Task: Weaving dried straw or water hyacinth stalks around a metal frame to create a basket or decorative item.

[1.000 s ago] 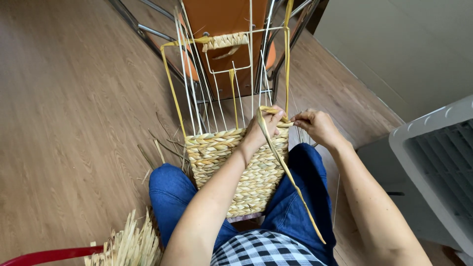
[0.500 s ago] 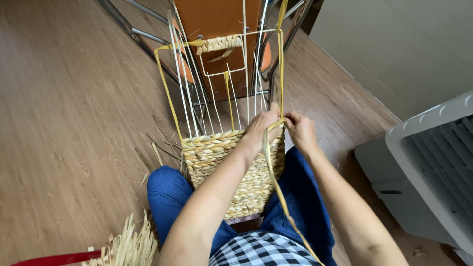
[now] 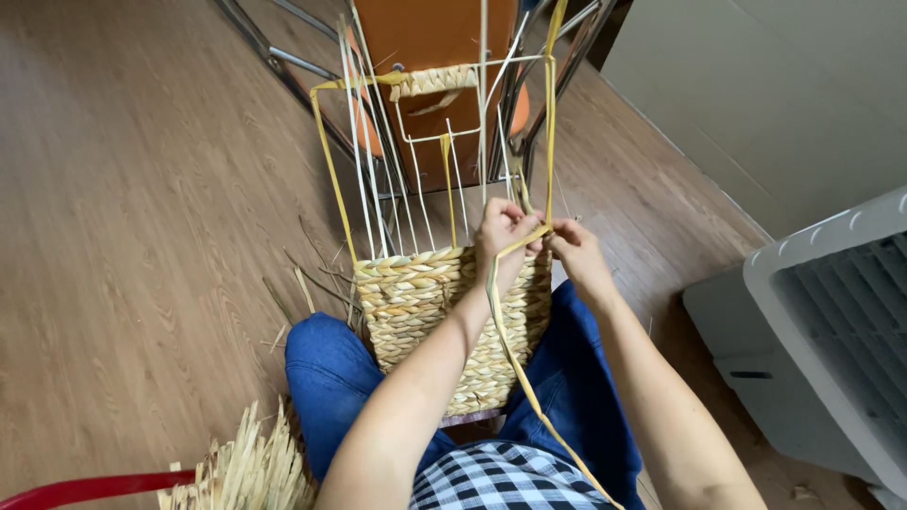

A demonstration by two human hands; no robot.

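A half-woven straw basket (image 3: 416,302) on a white wire frame (image 3: 416,142) rests between my knees. My left hand (image 3: 503,231) and my right hand (image 3: 572,247) meet at the basket's upper right corner, both pinching a long yellow-green straw strand (image 3: 510,349). The strand trails down over my lap toward the bottom edge. Upright wires and straw stakes rise from the woven part to a small woven band (image 3: 430,80) at the frame's top.
An orange chair with metal legs (image 3: 435,38) stands behind the frame. A bundle of loose straw (image 3: 250,467) lies at lower left beside a red rim (image 3: 85,488). A grey-white appliance (image 3: 822,331) stands at right. Wooden floor all round.
Both hands have shifted slightly left and up along the basket's rim, drawing closer together. The strand's free end now hangs nearer the middle of my lap.
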